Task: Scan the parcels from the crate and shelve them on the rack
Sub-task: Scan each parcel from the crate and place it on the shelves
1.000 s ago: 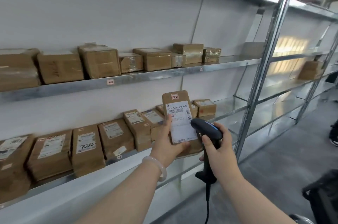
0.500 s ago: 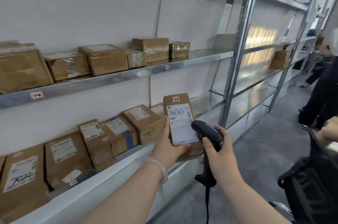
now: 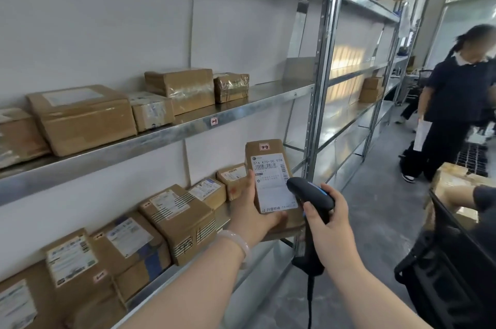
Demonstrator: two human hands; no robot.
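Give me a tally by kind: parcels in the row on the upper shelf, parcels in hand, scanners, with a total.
Brown cardboard parcels in the row on the upper shelf: 5
Brown cardboard parcel with white label, in left hand: 1
Black handheld scanner, in right hand: 1
Total: 7

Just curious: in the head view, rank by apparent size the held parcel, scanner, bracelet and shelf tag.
Largest to smallest:
parcel
scanner
bracelet
shelf tag
The right hand hides part of the scanner; the tag lies farther off.

— What's on the upper shelf (image 3: 273, 91)?
— Taped brown parcels (image 3: 80, 119), in a row before me.
— And the lower shelf (image 3: 171, 276)?
— Labelled parcels (image 3: 185, 221), tilted, side by side.
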